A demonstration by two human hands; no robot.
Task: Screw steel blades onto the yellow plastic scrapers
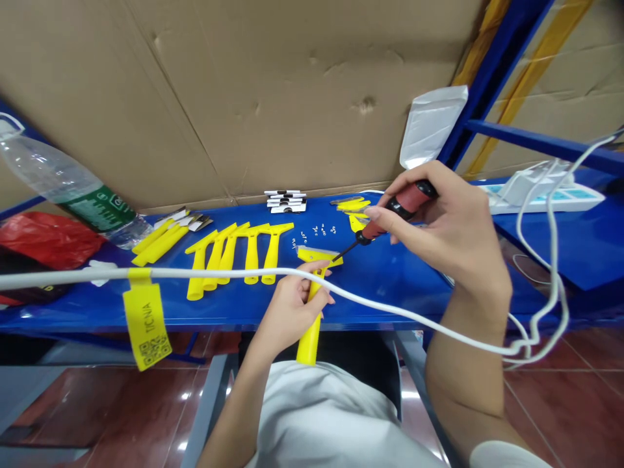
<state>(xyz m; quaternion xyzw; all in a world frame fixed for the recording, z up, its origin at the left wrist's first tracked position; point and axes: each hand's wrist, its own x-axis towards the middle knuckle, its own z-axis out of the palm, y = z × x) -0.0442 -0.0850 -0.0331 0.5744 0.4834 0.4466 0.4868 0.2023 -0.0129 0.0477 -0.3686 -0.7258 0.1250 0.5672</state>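
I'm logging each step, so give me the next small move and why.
I'd probably turn the screwdriver: the right hand holds its tip at the head of the yellow scraper, and the left hand grips the scraper just below.

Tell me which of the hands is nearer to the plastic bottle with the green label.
Left. The left hand, holding a yellow scraper, is to the right of the plastic bottle; the right hand, holding the red-handled screwdriver, is farther to the right.

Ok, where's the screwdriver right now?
In the head view, right of centre: the screwdriver is in the right hand, its tip at the top of the yellow T-shaped handle that the left hand holds.
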